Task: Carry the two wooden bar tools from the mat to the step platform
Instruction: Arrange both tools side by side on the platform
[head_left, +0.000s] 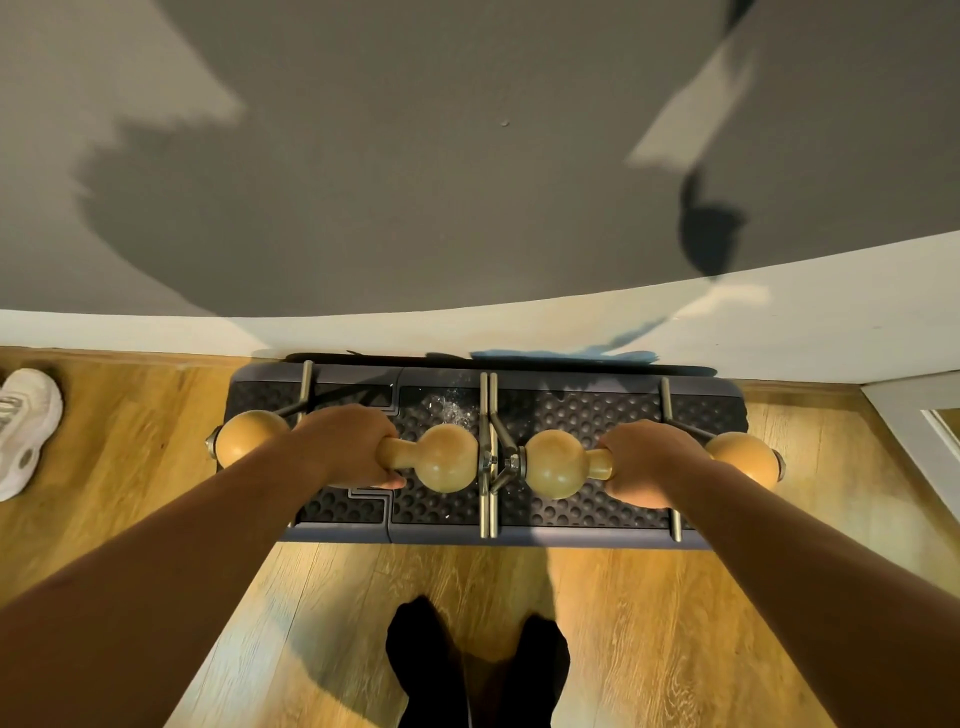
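I can read no brand, label or writing on anything here; the surfaces I see carry only texture. My left hand (347, 446) is wrapped around the thin middle grip of the left wooden bar (445, 457), and my right hand (645, 464) is wrapped in the same way around the right wooden bar (555, 464). Each bar is of light, smooth, glossy wood, with a narrow handle between two big round balls, so it looks a little like a dumbbell. At each end a bolt with a nut fixes the ball to a metal foot: a straight steel rod lying across, with slanted struts going up to the bolt. Both bars are over the step platform (582, 415), side by side in one line, and their inner metal feet stand just beside each other at the middle of it; I cannot tell if the feet already rest on it or are held slightly above. The platform is dark, with a pattern of round dimples on top and some white dust near the centre, and it lies on the wooden floor (675, 623) against the white baseboard (156, 332) of a grey wall (415, 156). A white sneaker (23, 431) lies on the floor far to the left.
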